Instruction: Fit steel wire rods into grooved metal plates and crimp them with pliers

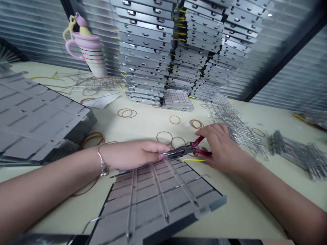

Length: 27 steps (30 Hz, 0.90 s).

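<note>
While the person's right hand (222, 146) closes its curled fingers around the handles of a pair of steel pliers with red grips (184, 150), the left hand (130, 154) reaches in from the opposite side, its fingers pressed together with the pink-nailed fingertips (161, 156) at the steel nose; whether those fingertips pinch anything there is hard to tell. A thin silver bracelet (102, 164) circles the left wrist. Directly below the pliers lies a flat grey slotted metal plate (158, 200), with thin straight metal rods (159, 190) resting across it. A short yellow wire (192, 160) lies just beside the pliers' grips. Thin orange-brown rubber bands (165, 137) are scattered just above the pliers on a pale cream tabletop (237, 207). Farther up and to the right of the pliers sit tangled heaps of silver wire racks (235, 129), while well beyond the pliers rises a tall double stack of grey metal trays (145, 51). Up and to the left of the pliers stands a pink-and-cream striped mug (88, 51), and farther left lies a large grey slotted panel (33, 115).
</note>
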Each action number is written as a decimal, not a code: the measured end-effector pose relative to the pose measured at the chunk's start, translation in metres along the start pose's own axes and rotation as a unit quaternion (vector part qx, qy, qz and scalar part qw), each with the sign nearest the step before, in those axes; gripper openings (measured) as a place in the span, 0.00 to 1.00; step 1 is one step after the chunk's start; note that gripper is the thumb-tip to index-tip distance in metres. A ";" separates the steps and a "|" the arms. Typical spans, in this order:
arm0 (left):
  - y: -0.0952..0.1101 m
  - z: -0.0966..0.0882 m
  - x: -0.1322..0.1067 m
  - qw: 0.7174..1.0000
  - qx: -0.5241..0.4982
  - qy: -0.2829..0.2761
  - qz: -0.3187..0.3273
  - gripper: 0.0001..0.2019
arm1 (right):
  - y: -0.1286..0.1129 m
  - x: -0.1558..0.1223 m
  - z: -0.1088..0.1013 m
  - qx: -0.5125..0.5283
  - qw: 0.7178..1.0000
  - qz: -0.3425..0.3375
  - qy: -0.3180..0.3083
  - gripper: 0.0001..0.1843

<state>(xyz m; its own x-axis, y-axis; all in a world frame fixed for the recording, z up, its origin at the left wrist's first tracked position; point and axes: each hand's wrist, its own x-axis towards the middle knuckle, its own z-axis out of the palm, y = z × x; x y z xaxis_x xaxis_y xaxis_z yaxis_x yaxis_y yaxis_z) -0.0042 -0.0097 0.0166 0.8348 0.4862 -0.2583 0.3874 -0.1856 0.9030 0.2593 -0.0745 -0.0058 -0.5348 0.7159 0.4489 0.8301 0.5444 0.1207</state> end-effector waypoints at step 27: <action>0.005 -0.001 -0.003 0.992 0.118 -0.054 0.003 0.17 | -0.016 0.006 0.000 -0.100 0.989 0.062 -0.090 0.08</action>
<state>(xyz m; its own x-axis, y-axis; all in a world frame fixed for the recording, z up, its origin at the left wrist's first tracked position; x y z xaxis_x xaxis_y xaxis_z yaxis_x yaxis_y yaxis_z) -0.0048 -0.0112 0.0223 0.8696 0.3920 -0.3003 0.4525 -0.3889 0.8025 0.2430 -0.0792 -0.0046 -0.4317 0.8474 0.3091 0.8959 0.3630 0.2562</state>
